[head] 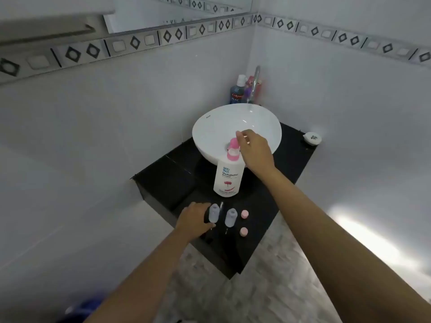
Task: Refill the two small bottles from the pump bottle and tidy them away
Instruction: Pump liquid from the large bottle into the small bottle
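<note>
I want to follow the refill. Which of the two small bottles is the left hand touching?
The left hand touches the small bottle on the left. The other small bottle stands apart to its right, nearer the two pink caps.

A white pump bottle [228, 177] with a pink pump top and a pink flower on its label stood on a glossy black counter [163, 180], just near of a white basin [217, 127]. Two pale lavender-grey small bottles [214, 213] stood uncapped beside two pink caps [244, 214]. A blue mouthwash bottle [236, 92] with a red label stood at the far corner. White wall tiles [93, 113] carried a silver border of black diamonds [93, 50].
</note>
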Demonstrator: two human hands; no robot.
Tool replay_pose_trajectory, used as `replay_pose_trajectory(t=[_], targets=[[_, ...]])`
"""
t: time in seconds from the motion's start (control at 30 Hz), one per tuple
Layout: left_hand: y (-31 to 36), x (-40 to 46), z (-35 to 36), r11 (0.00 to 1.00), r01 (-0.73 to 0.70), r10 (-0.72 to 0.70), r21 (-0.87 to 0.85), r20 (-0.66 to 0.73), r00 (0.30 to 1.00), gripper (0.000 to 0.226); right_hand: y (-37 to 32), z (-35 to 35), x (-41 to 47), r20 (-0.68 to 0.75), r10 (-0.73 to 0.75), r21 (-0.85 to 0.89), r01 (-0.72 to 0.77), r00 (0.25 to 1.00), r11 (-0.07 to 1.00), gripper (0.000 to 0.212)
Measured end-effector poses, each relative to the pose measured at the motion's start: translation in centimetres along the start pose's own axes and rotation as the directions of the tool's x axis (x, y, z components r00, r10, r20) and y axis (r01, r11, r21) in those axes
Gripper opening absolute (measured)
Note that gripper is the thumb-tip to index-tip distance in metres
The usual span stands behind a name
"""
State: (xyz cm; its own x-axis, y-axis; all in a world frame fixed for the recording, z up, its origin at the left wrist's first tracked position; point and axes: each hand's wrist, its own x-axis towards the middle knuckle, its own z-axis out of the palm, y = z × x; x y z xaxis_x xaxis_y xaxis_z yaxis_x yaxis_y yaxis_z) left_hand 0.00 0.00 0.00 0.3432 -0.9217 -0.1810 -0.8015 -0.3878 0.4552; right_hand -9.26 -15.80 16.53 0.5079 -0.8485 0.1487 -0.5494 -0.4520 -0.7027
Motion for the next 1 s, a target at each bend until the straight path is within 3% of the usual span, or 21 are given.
replay_pose_trajectory(t=[0.33,0.47,0.7,0.87,1.0], targets=[[0.9,1.3,0.9,0.994,0.082,-0.086,-0.07,-0.055,0.995,0.047,1.1,2.0,1.7,0.042,0.039,0.019,-0.04,0.998,0.999,0.023],[1.0,1.7,1.1,0.991,0.089,-0.094,-0.098,-0.046,0.994,0.033,1.3,2.2,1.8,0.042,0.041,0.044,-0.043,0.998,0.998,0.023],[0.4,1.4,-0.1,0.914,0.133,-0.187,-0.382,-0.107,0.976,0.025,1.7,2.1,2.4,0.059,0.043,0.066,-0.047,0.997,0.997,0.021],[1.8,2.6,-4.4,0.888,0.04,-0.177,-0.458,-0.261,0.949,0.024,1.5,2.0,3.9,0.068,0.069,0.088,-0.075,0.995,0.993,0.014],[3.3,3.8,-7.1,0.912,-0.034,-0.11,-0.408,-0.324,0.94,0.026,1.4,2.5,5.1,0.094,0.067,0.129,-0.078,0.993,0.989,0.034]])
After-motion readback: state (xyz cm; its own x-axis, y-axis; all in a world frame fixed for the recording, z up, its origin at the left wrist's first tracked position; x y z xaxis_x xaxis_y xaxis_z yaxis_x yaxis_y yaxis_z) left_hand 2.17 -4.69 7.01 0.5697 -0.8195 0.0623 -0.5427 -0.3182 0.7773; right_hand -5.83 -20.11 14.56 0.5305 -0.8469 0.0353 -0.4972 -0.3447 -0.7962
